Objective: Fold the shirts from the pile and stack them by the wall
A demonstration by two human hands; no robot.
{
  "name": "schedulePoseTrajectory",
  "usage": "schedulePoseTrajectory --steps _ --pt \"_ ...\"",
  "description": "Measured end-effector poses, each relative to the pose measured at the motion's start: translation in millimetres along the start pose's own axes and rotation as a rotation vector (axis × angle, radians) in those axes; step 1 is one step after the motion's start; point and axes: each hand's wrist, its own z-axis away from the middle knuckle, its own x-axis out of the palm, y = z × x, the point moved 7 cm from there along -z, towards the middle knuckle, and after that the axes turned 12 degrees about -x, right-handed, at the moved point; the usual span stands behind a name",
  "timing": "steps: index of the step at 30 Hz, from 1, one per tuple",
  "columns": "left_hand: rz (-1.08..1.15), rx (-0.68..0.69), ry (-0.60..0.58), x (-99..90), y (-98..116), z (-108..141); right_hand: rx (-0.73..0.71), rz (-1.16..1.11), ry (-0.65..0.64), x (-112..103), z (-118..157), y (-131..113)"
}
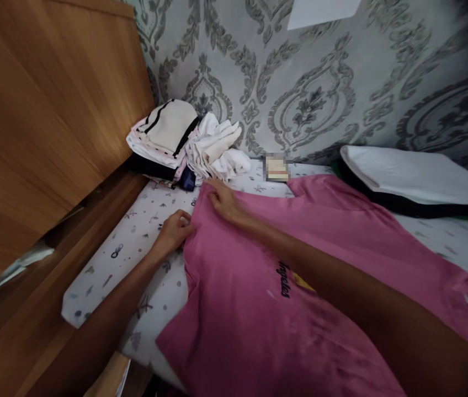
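A pink shirt (238,264) with dark lettering and a yellow print lies spread over a white patterned sheet (134,237). My left hand (175,231) is at the shirt's left edge, its thumb and fingers pinched on the cloth. Farther up, my right hand (222,201) rests at the upper left corner of the shirt, fingers closed round the fabric there. My right forearm crosses over the shirt and covers part of the print.
Folded clothes (168,132) and bunched white cloths (215,146) sit against the patterned wall. A wooden cabinet (52,99) stands at left. Folded white fabric (420,173) lies on dark fabric at right. A small blurred item (277,167) is near the wall.
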Motion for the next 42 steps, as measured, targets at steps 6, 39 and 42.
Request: schedulePoseTrajectory --steps 6,39,42 --pt "0.051 -0.039 -0.035 -0.4 -1.8 0.9 -0.053 0.232 -0.468 22.3 46.3 -67.3" --pt "-0.069 -0.462 -0.549 -15.9 -70.1 211.4 -0.073 0.429 -0.596 40.3 72.5 -107.7" --pt "-0.182 -0.476 -0.510 -26.2 -81.5 211.5 -0.093 0.397 -0.572 34.5 91.3 -135.3"
